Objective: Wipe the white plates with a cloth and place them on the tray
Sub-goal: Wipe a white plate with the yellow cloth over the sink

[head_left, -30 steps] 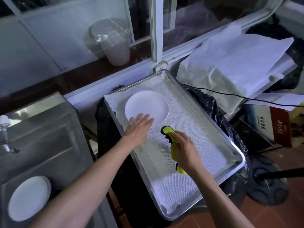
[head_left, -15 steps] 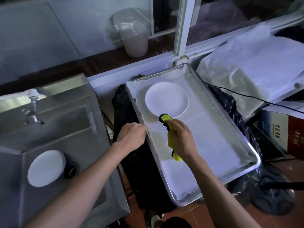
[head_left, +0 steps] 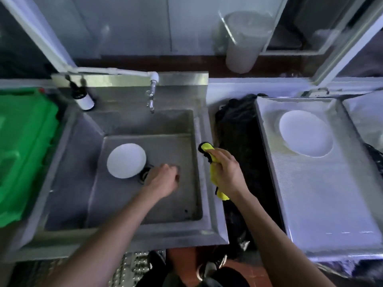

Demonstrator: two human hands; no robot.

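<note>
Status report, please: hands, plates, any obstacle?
Left hand empty, over sink, beside plate. Right hand grips yellow cloth. Second plate on tray. No obstacle seen.

The sink at 9 o'clock is brushed stainless steel, dull and matt, with a shinier metal tap at 11. The plate in it looks smooth and glossy white, as does the plate at 2 o'clock. The tray at 3 is bright metal lined with a finely textured white sheet. The cloth is soft yellow fabric, black-edged. The crate at 9 is glossy green plastic.
</note>
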